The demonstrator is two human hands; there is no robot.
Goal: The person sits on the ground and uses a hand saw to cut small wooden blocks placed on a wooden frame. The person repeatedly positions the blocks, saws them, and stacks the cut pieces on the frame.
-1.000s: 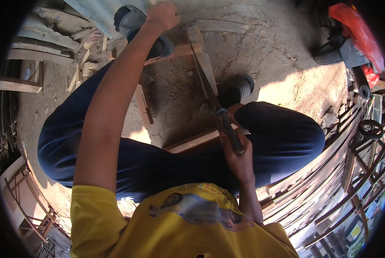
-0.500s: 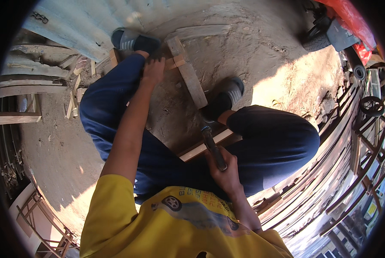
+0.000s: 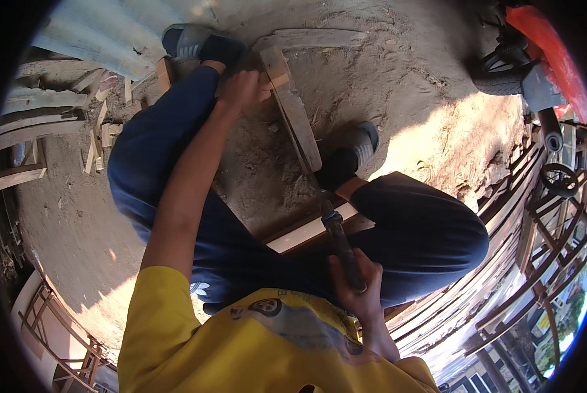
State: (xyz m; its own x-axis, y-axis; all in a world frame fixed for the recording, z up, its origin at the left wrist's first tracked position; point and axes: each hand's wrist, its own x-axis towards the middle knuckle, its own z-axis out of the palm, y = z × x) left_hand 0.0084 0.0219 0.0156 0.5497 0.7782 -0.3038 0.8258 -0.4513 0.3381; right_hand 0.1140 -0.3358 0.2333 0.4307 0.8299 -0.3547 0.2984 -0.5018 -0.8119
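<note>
My left hand [image 3: 241,92] is closed at the end of a small wooden block [image 3: 277,80], which lies across the upper part of a weathered plank [image 3: 294,121]. The plank slants over the dirt floor between my feet. In my right hand [image 3: 359,285] is a tool with a dark handle [image 3: 341,243], fist wrapped round its near end. A thin, dark, blade-like part reaches from the handle toward the plank's near end; its exact shape is hard to make out. Beyond the handle a pale wooden strip [image 3: 313,230] lies between my thighs.
Scrap wood [image 3: 97,141] and a corrugated metal sheet [image 3: 103,29] are at the left. Long boards [image 3: 437,288] are stacked at the right, near a small wheel [image 3: 559,180]. A tyre [image 3: 499,82] and red plastic [image 3: 549,52] are at the upper right.
My right hand and the tool have shifted slightly right and toward me. My left hand has moved slightly right, its fingers now curled into a fist at the block.
</note>
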